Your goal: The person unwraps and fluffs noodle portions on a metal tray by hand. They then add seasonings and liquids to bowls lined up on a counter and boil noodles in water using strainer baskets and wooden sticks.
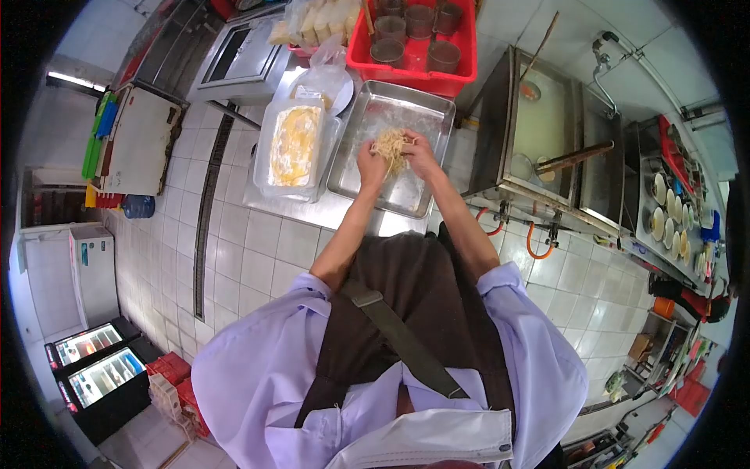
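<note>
A bundle of pale noodles is held between my two hands, over the metal tray. My left hand has its fingers closed on the bundle's left side. From the right, my right hand grips the same noodles with bent fingers. Some strands hang loose below the bundle. Left of the tray stands a clear plastic container with a yellow, flour-dusted mass in it, perhaps more noodles or dough.
Behind the tray, a red crate holds several dark cups, with bagged food to its left. A boiler of cloudy liquid stands at right. Bowls fill a counter farther right. Display fridges are at lower left.
</note>
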Demonstrator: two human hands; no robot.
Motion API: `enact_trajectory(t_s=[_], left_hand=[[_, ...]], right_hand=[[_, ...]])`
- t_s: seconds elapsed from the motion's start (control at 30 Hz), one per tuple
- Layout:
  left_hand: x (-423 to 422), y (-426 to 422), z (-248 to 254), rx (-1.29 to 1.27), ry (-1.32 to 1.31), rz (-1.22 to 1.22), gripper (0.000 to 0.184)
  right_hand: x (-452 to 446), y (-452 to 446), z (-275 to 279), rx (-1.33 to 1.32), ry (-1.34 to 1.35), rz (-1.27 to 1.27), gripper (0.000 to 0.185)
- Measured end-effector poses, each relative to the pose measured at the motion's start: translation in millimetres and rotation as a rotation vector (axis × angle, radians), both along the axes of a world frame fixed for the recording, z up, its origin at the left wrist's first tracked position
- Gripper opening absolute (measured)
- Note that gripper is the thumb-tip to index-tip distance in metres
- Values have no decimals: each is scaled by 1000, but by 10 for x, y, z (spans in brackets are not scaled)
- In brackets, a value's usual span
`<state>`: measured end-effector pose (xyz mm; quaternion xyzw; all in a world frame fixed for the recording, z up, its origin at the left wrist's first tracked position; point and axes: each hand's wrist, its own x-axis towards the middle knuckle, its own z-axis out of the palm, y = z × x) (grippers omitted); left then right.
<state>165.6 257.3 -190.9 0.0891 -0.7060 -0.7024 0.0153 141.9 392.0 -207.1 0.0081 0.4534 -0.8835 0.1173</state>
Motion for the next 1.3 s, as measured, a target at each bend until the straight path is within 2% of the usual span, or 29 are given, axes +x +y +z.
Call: enact_trajectory(t_s=[0.03,0.1,0.17,0.23,0.27,0.33,0.37,0.43,0.5,0.53,0.6,0.63,0.67,0.7,0.73,0.8,0.83,0.87,0.9,0.93,1.0,1.03,1.1,1.13,1.17,1.2,1.23,1.27,1.3], left_hand=[[-64,3,-48,-64,-135,43,22],[-67,10,76,21,-12,8,23],[3,-24,27,103,91,-27,24],[-102,-35,-200,-184,-97,77,27],[-141,-18,-189,-180,-91,83,27],[-119,-44,-197,250,-55,-33,27],[-116,-94,-223,242,-63,-37,27],[-148,-146,-273,24,-46,-105,22],[-122,-92,-208,84,3,-60,23],[-125,-83,-172,136,54,-23,24],[-108,-58,-45,50,102,-20,26],[-124,-27,25,-34,156,-9,27],[-134,-14,-11,-21,163,-6,27],[-105,-34,-86,48,40,-27,26],[-80,-54,-164,111,-87,-53,26],[-162,-47,-70,107,46,-97,24],[-114,-86,-42,99,162,-133,21],[-138,-140,-109,98,163,-127,21],[-138,-204,-215,-125,122,-96,18],[-121,-243,-325,-347,77,-66,16],[-62,-249,-343,-335,8,-10,15],[-74,-244,-345,-322,-54,42,15],[-146,-309,-308,-253,-27,10,14],[-192,-330,-287,-180,10,-20,14],[-224,-314,-252,-179,12,-18,14],[-222,-291,-225,-324,87,53,17],[-213,-265,-199,-468,162,123,20],[-226,-253,-275,-468,162,124,20],[-236,-251,-433,-552,1,-66,24]], right_hand=[[-53,-15,-1,2,10,2,25],[-50,-74,-113,611,207,-86,29],[-33,-61,-132,482,143,-83,31],[-104,-40,-105,366,105,-72,33],[-125,-58,-133,433,95,-80,36],[-121,-66,-218,487,70,-93,39],[-113,-19,-151,577,111,-38,36],[-85,17,-29,673,150,22,32],[-108,13,37,251,113,74,32],[-136,16,-22,251,115,67,32],[-186,69,-222,810,166,93,33],[-223,98,-242,823,172,91,33],[-223,69,-187,440,73,74,33],[-214,64,-202,52,-29,59,32],[-178,73,-226,54,-32,59,32],[-178,72,-316,957,299,-29,34],[-128,80,-378,950,288,-22,34],[-156,124,-252,512,98,33,35],[-171,181,-221,76,-92,87,36],[-182,218,-222,78,-95,95,36],[-254,289,-327,331,25,131,37],[-271,325,-380,332,28,130,37],[-161,325,-436,1554,256,-179,41],[-149,308,-458,1553,254,-175,41],[-179,280,-458,1363,130,-71,42],[-175,241,-468,1168,7,31,42],[-148,171,-486,1168,5,34,42],[-137,88,-566,1267,161,-14,37],[-126,24,-589,1360,320,-62,33]])
